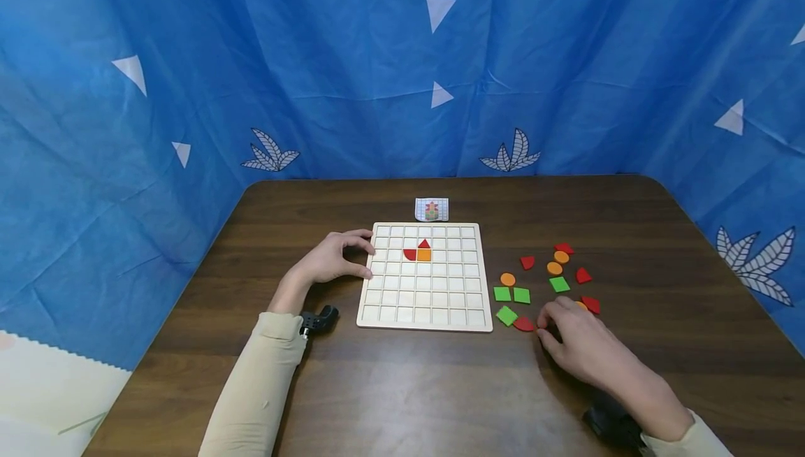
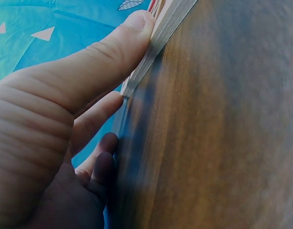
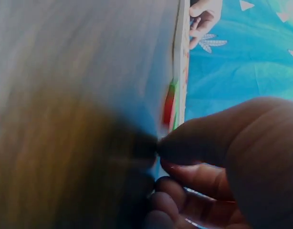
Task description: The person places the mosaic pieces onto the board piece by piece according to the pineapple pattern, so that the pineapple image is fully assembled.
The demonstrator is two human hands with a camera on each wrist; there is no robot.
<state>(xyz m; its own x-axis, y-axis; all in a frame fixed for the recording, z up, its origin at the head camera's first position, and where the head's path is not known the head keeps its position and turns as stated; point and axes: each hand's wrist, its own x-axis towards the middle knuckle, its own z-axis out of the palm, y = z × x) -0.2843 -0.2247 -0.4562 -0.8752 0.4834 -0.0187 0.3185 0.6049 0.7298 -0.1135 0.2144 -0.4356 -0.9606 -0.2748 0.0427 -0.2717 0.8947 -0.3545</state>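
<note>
A white gridded board [image 1: 423, 310] lies on the table. On its upper middle squares sit a red triangle [image 1: 424, 244], an orange square [image 1: 424, 255] and a red quarter-circle [image 1: 410, 254]. My left hand [image 1: 336, 256] touches the board's left edge, thumb apart from the fingers; the left wrist view shows the thumb [image 2: 122, 40] against that edge. Right of the board, my right hand [image 1: 581, 338] is low over the tabletop with bent fingers, beside a red curved piece [image 1: 523, 324]. In the right wrist view the thumb [image 3: 199, 143] is close to the fingertips; whether they pinch a piece is unclear.
Around the right hand lie loose green squares [image 1: 521, 295], orange circles [image 1: 507, 279] and red pieces [image 1: 583, 275]. A small card with a coloured pattern [image 1: 431, 209] is behind the board. A blue curtain [image 1: 377, 59] hangs beyond the table [image 1: 402, 387].
</note>
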